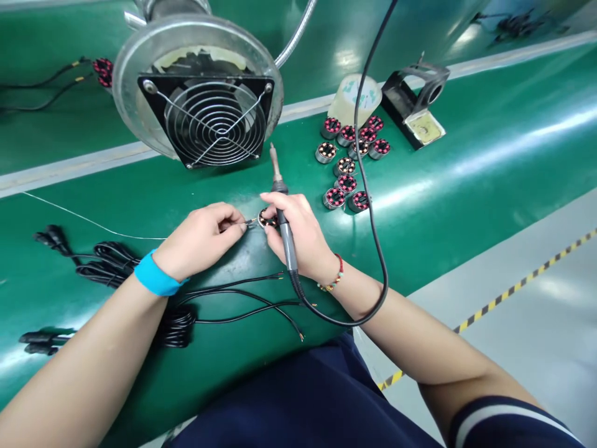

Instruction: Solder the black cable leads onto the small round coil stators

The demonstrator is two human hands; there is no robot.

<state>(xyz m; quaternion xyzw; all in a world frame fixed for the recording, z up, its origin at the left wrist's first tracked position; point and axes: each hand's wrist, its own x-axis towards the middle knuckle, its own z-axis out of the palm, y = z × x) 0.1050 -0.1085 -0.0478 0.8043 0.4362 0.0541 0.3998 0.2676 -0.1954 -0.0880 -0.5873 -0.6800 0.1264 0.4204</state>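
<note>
A: I'm watching through the head camera. Where is the wound ring [267,221] sitting?

B: Near mid-view, I'm seeing the right hand [295,227] gripping it by the fingertips. That hand is also wrapping around the soldering iron [288,246], whose tip is pointing toward twelve.

A: And the left?

B: The left hand [205,239] is lying at nine o'clock from the ring, thumb and finger pinched together on thin wire ends [252,222]. These are reaching close to the rim; I'm not managing to tell whether they're touching.

A: Surroundings, taking the ring as centre?

B: A fan [222,129] is looming at eleven. More wound parts [346,183] are clustering at two, with an iron stand [425,127] standing beyond them. A bundled black cable [180,326] is lying between seven and eight, on the green bench top [233,367]. The iron's cord [379,236] is looping over the right forearm.
</note>
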